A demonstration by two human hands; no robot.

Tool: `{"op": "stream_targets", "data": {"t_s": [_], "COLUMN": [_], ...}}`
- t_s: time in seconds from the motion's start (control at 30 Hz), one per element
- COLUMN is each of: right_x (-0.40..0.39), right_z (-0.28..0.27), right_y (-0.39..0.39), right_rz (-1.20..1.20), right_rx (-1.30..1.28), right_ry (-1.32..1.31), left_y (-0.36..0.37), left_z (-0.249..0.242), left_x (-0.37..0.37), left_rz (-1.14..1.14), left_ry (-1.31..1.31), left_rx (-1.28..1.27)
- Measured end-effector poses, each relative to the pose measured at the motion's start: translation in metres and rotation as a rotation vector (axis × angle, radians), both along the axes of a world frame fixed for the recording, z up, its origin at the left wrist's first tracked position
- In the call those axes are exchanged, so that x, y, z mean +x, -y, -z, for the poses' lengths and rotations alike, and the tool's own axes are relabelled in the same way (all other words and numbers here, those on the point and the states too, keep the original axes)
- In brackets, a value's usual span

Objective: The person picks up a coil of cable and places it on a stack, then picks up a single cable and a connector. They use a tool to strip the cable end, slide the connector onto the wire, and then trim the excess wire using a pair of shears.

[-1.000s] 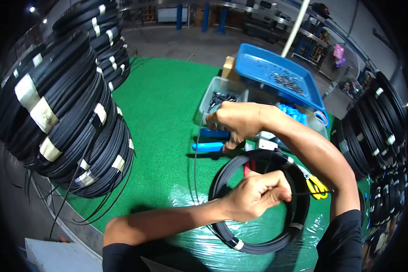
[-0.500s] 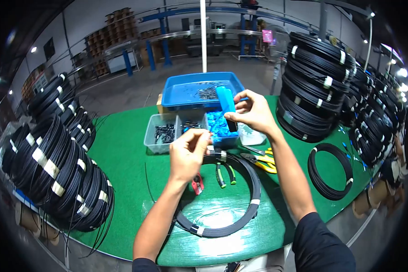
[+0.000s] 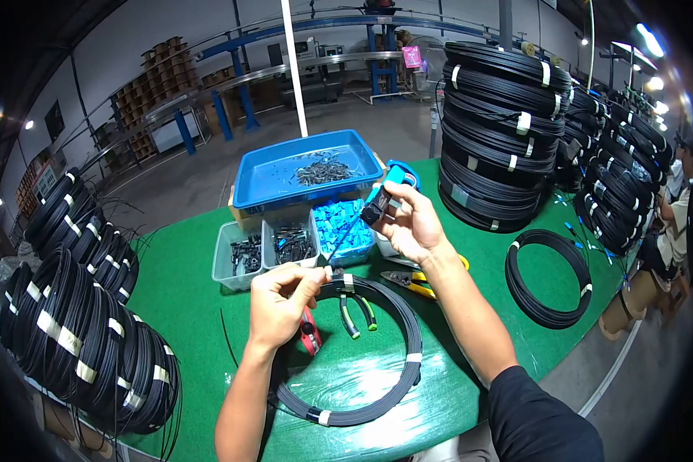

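Your right hand (image 3: 410,223) now tilted with the blue tool (image 3: 383,195), no longer upright, fingers clamped around it above the blue parts bin (image 3: 342,228), your left hand (image 3: 281,299) pinching the thin black cable (image 3: 347,227), coil (image 3: 362,354) on the green counter (image 3: 192,269).

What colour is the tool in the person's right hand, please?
Blue with a black end; the tool shows in the head view.

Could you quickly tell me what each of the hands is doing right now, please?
Left hand: closed, pinching the black cable.
Right hand: closed on the blue tool.
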State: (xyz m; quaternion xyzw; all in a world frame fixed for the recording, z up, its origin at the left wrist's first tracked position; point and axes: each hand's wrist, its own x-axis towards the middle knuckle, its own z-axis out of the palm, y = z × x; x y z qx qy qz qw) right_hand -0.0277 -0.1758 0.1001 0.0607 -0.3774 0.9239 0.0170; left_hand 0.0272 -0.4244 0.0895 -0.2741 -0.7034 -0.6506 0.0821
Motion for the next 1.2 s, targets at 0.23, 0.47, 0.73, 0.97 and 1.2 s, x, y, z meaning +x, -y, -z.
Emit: {"op": "stream_targets", "data": {"t_s": [0.23, 0.47, 0.73, 0.97, 1.2], "right_x": [-0.001, 0.006, 0.01, 0.019, 0.027], "right_z": [0.004, 0.0, -0.004, -0.009, -0.017], "right_y": [0.002, 0.009, 0.012, 0.014, 0.016], "right_rz": [-0.006, -0.07, -0.092, 0.027, -0.097], "right_rx": [-0.094, -0.059, -0.051, 0.086, -0.05], "right_ry": [0.059, 0.033, -0.012, -0.172, -0.483], "left_y": [-0.004, -0.003, -0.003, -0.003, -0.012], "left_z": [0.0, -0.001, -0.004, -0.002, 0.001], "left_x": [0.004, 0.003, 0.006, 0.006, 0.01], "left_rz": [0.004, 0.004, -0.007, -0.059, -0.13], "left_ry": [-0.036, -0.054, -0.022, -0.066, -0.25], "left_rx": [-0.02, -0.002, -0.023, -0.048, -0.081]}}
